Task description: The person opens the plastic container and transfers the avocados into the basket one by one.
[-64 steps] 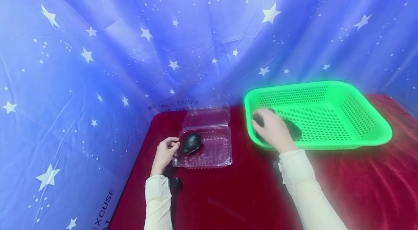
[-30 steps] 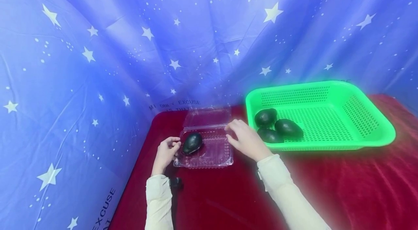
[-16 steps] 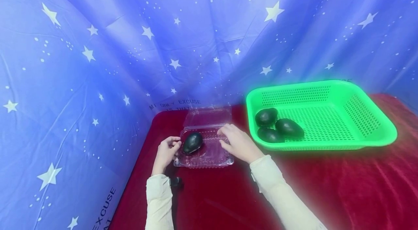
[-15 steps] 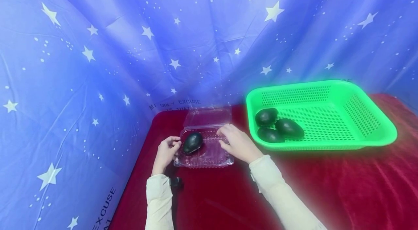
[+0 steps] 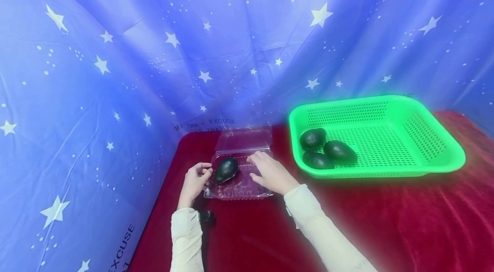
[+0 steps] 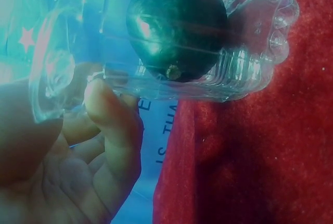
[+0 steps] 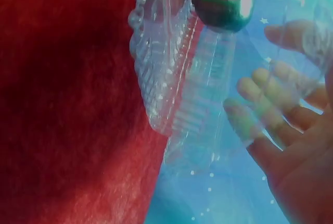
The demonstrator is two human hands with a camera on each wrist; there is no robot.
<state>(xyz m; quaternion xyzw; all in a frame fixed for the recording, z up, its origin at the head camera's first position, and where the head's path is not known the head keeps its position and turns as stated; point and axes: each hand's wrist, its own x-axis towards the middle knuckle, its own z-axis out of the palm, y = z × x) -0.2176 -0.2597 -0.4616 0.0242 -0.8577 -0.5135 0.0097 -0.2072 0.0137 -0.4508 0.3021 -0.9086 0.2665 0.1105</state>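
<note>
A clear plastic clamshell container (image 5: 247, 188) stands with its lid up on the red cloth. Inside its left half lies a dark green avocado (image 5: 226, 170), whose stem end shows in the left wrist view. At the container's left rim, my left hand (image 5: 196, 182) pinches the plastic between thumb and fingers. My right hand (image 5: 273, 173) hovers over the right half, fingers spread and holding nothing; the right wrist view shows it apart from the avocado. To the right, a green plastic basket (image 5: 390, 173) holds three avocados (image 5: 339, 152) in its left end.
Red cloth (image 5: 262, 237) covers the table. A blue star-printed curtain (image 5: 231, 49) hangs behind and along the left side. The container's raised lid (image 5: 247, 138) leans toward the curtain.
My right hand has left the basket, where it was over the avocados, and moved left over the container. The left hand keeps its place at the rim.
</note>
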